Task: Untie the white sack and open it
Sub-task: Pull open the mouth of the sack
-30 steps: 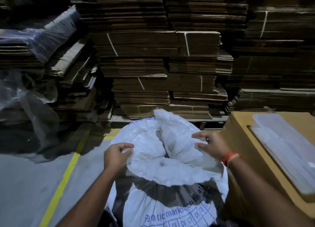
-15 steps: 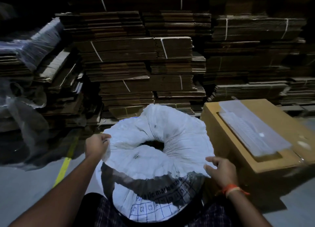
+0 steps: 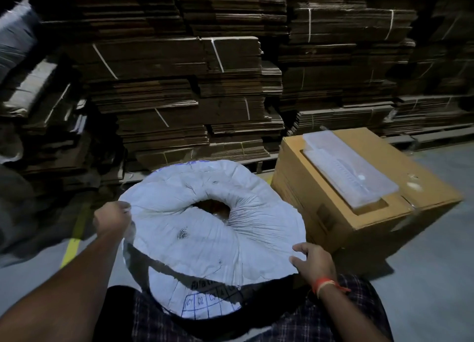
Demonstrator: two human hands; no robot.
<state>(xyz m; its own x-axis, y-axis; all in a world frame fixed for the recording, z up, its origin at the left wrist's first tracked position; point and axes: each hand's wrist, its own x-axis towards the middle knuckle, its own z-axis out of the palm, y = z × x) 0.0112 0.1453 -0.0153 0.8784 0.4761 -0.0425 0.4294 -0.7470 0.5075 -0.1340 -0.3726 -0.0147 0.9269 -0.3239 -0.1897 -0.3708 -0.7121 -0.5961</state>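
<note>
Woven white sack (image 3: 205, 239) stands between the knees, mouth folded outward, both hands gripping its rim.

Left hand (image 3: 111, 219) and right hand (image 3: 314, 263) pinch opposite edges; the fabric between their fingers looks light, limp and slippery, best held at the rim.

The woven plastic white sack (image 3: 205, 239) carries a blue printed grid and lettering. A tan cardboard box (image 3: 359, 213) bears translucent whitish plastic sheets (image 3: 346, 167). Brown flattened cardboard stacks (image 3: 179, 85) have white straps. A yellow floor line (image 3: 71, 246) crosses grey concrete; an orange wrist thread (image 3: 324, 285) sits above dark plaid cloth (image 3: 346, 313).
</note>
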